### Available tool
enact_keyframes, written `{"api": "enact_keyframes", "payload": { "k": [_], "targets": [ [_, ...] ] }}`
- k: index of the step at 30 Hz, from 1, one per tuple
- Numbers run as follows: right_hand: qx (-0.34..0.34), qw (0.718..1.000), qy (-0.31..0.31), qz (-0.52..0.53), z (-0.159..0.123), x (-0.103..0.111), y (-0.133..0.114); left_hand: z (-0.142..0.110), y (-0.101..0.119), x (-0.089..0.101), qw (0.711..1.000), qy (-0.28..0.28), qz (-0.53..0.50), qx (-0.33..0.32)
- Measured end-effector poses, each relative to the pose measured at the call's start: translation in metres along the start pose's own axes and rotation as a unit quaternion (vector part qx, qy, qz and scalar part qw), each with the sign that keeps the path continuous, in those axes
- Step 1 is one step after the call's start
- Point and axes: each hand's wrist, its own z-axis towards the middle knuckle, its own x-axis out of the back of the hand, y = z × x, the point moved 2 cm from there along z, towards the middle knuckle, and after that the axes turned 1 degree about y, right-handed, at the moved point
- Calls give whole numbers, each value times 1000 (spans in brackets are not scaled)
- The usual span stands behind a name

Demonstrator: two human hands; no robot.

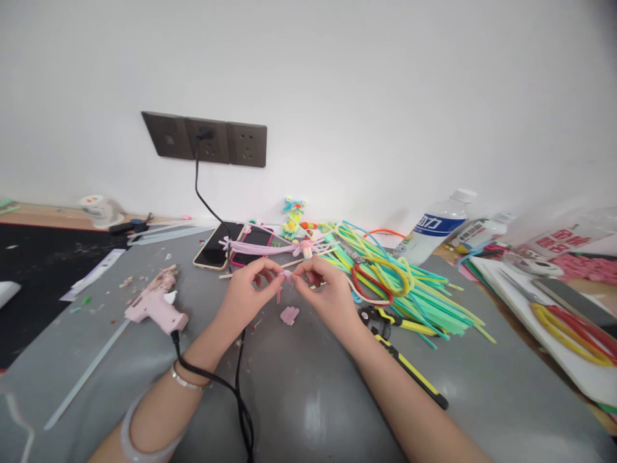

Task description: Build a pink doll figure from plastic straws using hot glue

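Note:
Both my hands meet over the middle of the grey table (299,399). My left hand (248,287) and my right hand (322,289) pinch a small pink pipe-cleaner piece (284,278) between their fingertips. A short pink tail hangs down from it. Just below on the table lies a small pink folded piece (289,315). Beyond my fingers lies a pink pipe-cleaner flower stem (270,246) across two phones (231,247).
A pink glue gun (157,307) lies at the left, its black cord (231,392) running under my left forearm. A heap of green and yellow pipe cleaners (409,283), pliers (405,350), a water bottle (436,225) and a white tray (554,321) lie to the right. A wall socket (207,138) is behind.

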Motion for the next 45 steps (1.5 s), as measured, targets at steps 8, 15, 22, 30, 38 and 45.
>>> {"api": "enact_keyframes", "payload": {
  "k": [8,15,22,30,38,45],
  "targets": [
    [-4,1000,-3,1,0,0,0,0,0,0,1000,-2,-3,1],
    [-5,1000,-2,4,-1,0,0,-1,-2,0,1000,-5,-2,0],
    [-1,1000,-2,5,-1,0,0,-1,-1,0,1000,-5,-4,-5],
    [-8,1000,-7,5,0,0,0,0,-2,0,1000,-5,6,-4],
    [-35,999,-27,22,0,1,0,0,0,1,1000,5,10,2],
    [-77,990,-6,119,4,7,7,0,-2,3,999,34,7,19]
  ]
}}
